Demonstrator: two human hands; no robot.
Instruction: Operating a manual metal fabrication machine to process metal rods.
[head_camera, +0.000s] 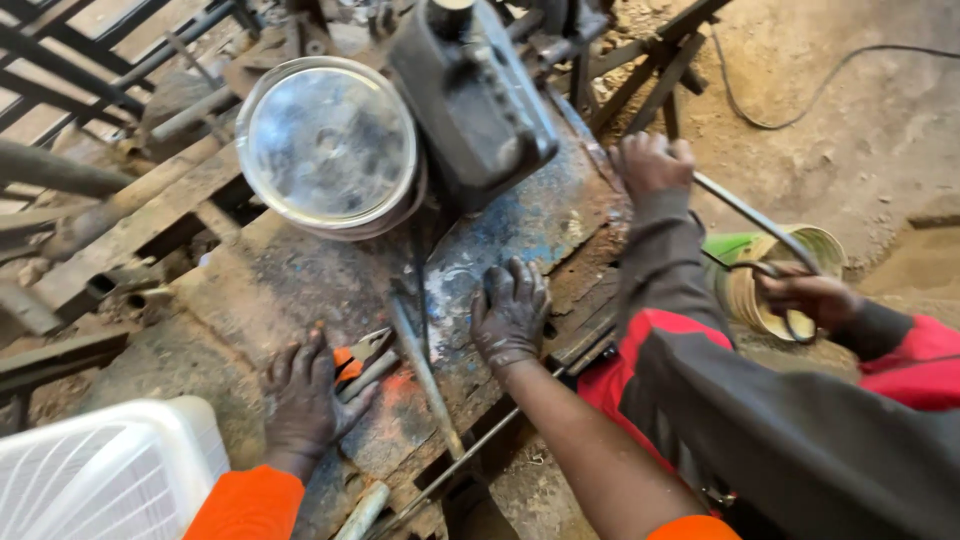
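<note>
My left hand (305, 395), dirty and in an orange sleeve, lies on the rusty metal worktop (270, 290). Its fingers spread over orange-handled pliers (355, 360) without closing on them. My right hand (510, 315) rests flat on the blue-stained part of the worktop with its fingers apart, holding nothing. A thin steel rod (425, 375) lies between my two hands.
A round glass-fronted lamp (330, 140) and a dark machine block (470, 95) stand at the back of the worktop. On the right, a co-worker's hands (650, 160) (810, 295) grip a bent metal bar (755, 220) above a pale bucket (825, 250). A white plastic crate (100, 470) sits near left.
</note>
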